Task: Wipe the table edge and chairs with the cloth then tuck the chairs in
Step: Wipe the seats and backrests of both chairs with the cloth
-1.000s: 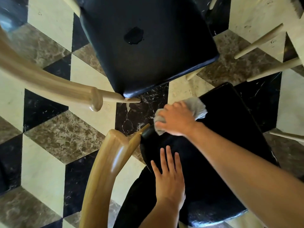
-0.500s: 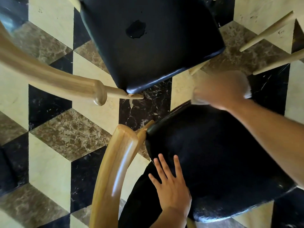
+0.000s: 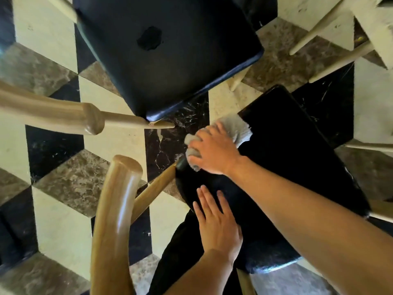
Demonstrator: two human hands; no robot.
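The near seat (image 3: 287, 188) is being wiped, so I judge firm overlapping strokes should carry right out to its far-left corner and front edge. The right hand (image 3: 214, 154) is clenched around the cloth (image 3: 236, 128), pressing it onto that corner. The left hand (image 3: 217, 226) lies flat and released on the seat's near edge, steadying it.

Two bare hands are reaching down and forward.

The right hand (image 3: 214, 153) is curling its fingers (image 3: 198, 143) closed and pressing down, with its bare arm coming in long from the lower right. The left hand (image 3: 219, 225) is lying flat, palm down, with its fingers (image 3: 205, 199) straight, close together and pointing away. It is sitting just below the right hand, apart from it.
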